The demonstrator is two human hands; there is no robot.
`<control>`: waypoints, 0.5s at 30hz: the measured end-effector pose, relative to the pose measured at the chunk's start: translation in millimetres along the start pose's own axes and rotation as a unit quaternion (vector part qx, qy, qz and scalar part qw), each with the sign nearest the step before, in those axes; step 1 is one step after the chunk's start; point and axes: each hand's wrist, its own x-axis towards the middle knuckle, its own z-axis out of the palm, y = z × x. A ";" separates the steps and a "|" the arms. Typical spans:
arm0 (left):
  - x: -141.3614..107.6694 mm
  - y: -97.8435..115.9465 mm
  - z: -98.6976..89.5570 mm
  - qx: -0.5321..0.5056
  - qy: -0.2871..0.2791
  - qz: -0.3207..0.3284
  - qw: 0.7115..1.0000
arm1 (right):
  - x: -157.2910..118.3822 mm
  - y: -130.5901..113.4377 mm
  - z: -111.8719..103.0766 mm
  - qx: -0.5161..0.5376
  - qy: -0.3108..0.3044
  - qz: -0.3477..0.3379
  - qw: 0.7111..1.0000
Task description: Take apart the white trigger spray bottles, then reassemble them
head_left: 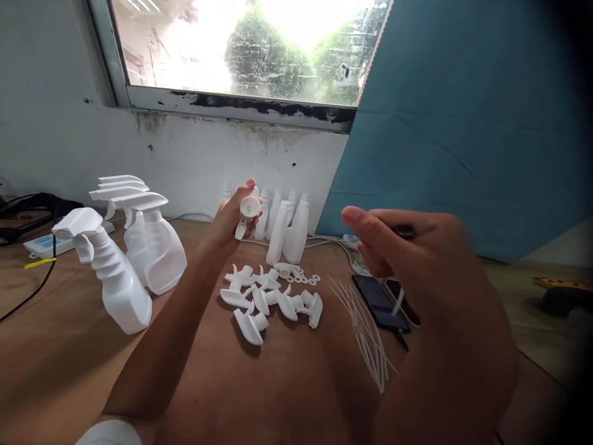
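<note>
My left hand (230, 216) is wrapped round a white spray head (250, 207), its round underside turned toward me. On the right, close to the camera, my right hand (407, 247) is closed with the thumb pressed over the fingers. A thin white tube (398, 301) shows below its curled fingers and seems to be held there. Several white spray heads (251, 326) lie on the brown table between my arms, with small white rings (312, 281) behind them. Thin white tubes (370, 340) are spread beside them.
Assembled white spray bottles (121, 290) stand at the left. Bottles without heads (296, 233) stand near the wall. Two phones (377, 300) lie at the right beside the tubes. A black cable (34, 296) and a white power strip (50, 245) are at the far left.
</note>
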 end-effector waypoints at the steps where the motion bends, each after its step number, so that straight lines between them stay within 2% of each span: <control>1: -3.7 5.8 1.9 -0.006 -0.017 -0.003 1.000 | 8.8 13.7 -5.8 0.019 -0.041 0.066 0.997; 3: -12.7 15.3 9.7 -0.020 -0.040 -0.009 0.999 | 26.5 45.5 -12.0 0.073 -0.112 0.180 0.974; 5: -20.6 20.3 18.2 -0.029 -0.056 -0.013 0.998 | 40.0 78.5 -12.2 0.075 -0.092 0.271 0.955; 7: -25.4 21.4 24.1 -0.031 -0.063 -0.012 0.997 | 46.9 109.0 -9.5 0.017 -0.064 0.369 0.927; 11: -27.7 19.2 28.0 -0.014 -0.050 -0.010 0.999 | 47.7 153.6 -6.9 -0.048 -0.037 0.449 0.892; 13: -27.8 18.1 28.7 -0.006 -0.039 -0.012 0.999 | 47.0 163.5 -10.2 -0.070 -0.017 0.460 0.885; 15: -28.1 16.9 29.9 -0.006 -0.042 -0.015 0.999 | 47.7 162.3 -16.5 -0.084 0.014 0.439 0.895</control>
